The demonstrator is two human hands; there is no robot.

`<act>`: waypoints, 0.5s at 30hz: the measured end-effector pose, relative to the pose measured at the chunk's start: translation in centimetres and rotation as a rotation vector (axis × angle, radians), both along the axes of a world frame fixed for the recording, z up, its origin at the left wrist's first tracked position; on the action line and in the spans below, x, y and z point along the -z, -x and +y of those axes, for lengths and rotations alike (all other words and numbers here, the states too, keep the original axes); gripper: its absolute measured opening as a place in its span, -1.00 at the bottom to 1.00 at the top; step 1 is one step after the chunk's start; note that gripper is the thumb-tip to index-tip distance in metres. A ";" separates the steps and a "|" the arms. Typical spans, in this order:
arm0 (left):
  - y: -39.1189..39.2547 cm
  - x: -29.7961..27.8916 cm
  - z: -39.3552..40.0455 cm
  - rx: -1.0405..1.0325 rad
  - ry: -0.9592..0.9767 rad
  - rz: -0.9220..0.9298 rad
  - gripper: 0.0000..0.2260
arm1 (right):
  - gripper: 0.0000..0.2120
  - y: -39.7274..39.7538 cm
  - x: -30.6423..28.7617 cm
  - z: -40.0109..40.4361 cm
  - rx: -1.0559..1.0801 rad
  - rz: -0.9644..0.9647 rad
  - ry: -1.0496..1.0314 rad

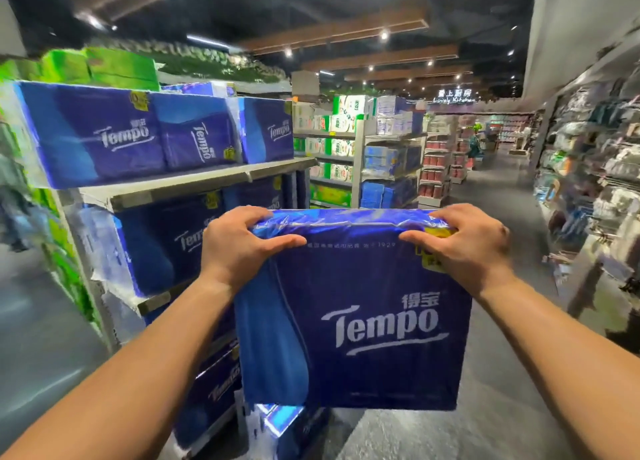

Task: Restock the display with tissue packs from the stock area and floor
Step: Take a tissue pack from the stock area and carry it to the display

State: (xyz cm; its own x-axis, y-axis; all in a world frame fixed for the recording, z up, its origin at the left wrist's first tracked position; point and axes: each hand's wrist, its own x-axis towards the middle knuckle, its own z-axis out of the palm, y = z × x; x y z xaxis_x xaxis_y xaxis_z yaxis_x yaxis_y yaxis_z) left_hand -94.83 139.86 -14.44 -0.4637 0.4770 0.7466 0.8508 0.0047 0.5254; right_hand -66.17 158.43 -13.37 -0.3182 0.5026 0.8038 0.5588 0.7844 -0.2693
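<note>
I hold a large dark-blue Tempo tissue pack (353,314) upright in front of me, its printed face toward the camera. My left hand (242,245) grips its top left corner and my right hand (467,245) grips its top right corner, fingers curled over the plastic wrap. To the left stands the display shelf (194,179), with matching blue Tempo packs (138,134) on its upper board and more on the boards below. Another blue pack (287,425) lies on the floor beneath the held one.
Green tissue packs (104,66) sit on top of the display. Further shelves of tissue goods (377,154) stand ahead in the middle. A grey aisle floor (495,196) runs ahead on the right, lined by racks of hanging goods (595,154).
</note>
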 end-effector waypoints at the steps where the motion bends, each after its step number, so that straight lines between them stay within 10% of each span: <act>1: 1.3 0.0 1.7 -0.006 -0.010 0.008 -0.38 | -0.27 1.3 0.1 2.1 -0.017 0.008 -0.017; 15: 16.3 -2.9 20.1 -0.258 -0.020 0.102 -0.28 | -0.20 21.6 -0.9 26.8 -0.281 0.099 -0.049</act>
State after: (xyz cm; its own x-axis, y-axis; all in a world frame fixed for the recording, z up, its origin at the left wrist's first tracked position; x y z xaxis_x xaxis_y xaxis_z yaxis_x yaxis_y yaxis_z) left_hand -111.17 160.00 -11.55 -0.4895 0.3381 0.8038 0.8716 0.2184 0.4389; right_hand -87.76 185.27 -12.42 -0.3584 0.3656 0.8590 0.2910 0.9180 -0.2693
